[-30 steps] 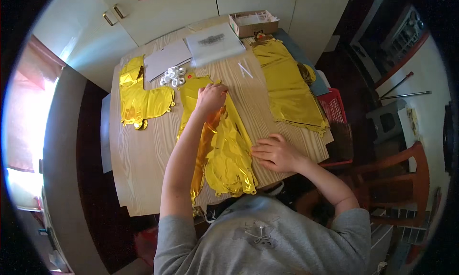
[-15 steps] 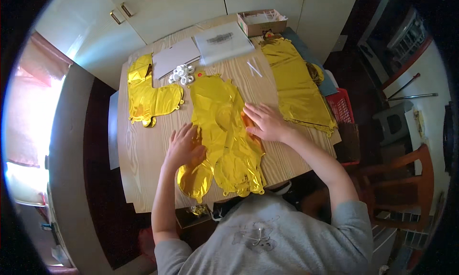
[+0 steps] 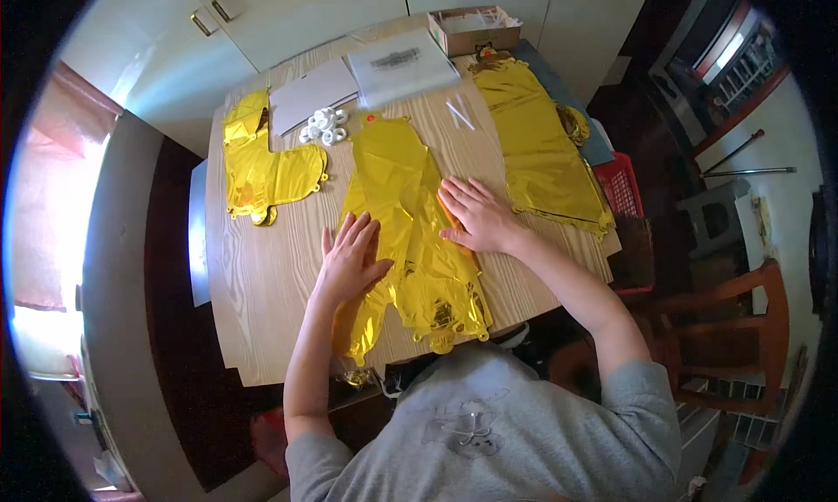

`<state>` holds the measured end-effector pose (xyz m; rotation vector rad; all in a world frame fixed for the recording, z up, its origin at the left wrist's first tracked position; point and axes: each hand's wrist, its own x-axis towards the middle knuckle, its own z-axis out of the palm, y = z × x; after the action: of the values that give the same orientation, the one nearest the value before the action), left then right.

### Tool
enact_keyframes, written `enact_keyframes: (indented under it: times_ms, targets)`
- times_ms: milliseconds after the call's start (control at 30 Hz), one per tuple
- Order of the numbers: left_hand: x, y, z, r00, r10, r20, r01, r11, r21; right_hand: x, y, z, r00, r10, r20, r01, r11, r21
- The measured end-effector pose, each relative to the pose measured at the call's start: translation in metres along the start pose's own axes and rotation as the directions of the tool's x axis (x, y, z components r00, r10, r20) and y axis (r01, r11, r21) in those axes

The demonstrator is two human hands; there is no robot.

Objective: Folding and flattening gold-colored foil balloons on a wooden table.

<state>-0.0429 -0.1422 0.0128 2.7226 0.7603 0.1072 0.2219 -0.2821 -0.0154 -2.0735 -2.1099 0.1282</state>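
A shiny gold foil balloon [image 3: 393, 166], uninflated and creased, lies flat on the wooden table in front of me. Its near end reaches the table's front edge. My left hand [image 3: 351, 259] rests on its left side, fingers stretched out. On the right edge of the foil lies my right hand [image 3: 476, 216], also flat with fingers extended. Neither hand grips anything. To the left is a folded gold foil balloon [image 3: 275, 177] shaped like an L. A long stack of gold foil [image 3: 541, 144] lies to the right.
Beyond the middle balloon sit several small white rolls [image 3: 325, 127], pale card sheets [image 3: 310, 99] and a clear plastic sheet [image 3: 403, 70]. Two white sticks [image 3: 460, 113] lie nearby. An open cardboard box [image 3: 476, 39] stands at the back. A red basket [image 3: 621, 188] and wooden chair [image 3: 729, 345] are right.
My left hand has slid rightward and slightly up, further onto the foil. The balloon's lower left part has shifted inward under it. My right hand has stayed at the right edge.
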Motion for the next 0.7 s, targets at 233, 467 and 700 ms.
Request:
enact_keyframes:
  times_ms: [233,467,700]
  targets:
    - [0.006,0.008,0.0,1.0,-0.022,0.006,0.022,1.0,-0.009,0.0,-0.002,-0.005,1.0,0.007,0.011,-0.006,1.0,-0.005]
    - [0.009,0.007,0.01,0.998,0.022,-0.065,-0.023,1.0,-0.009,-0.002,-0.002,-0.005,1.0,0.011,0.025,-0.011,1.0,0.002]
    - [0.01,0.009,0.011,0.998,0.022,-0.059,-0.022,1.0,-0.006,-0.002,-0.001,-0.004,1.0,0.0,0.003,0.0,1.0,0.019]
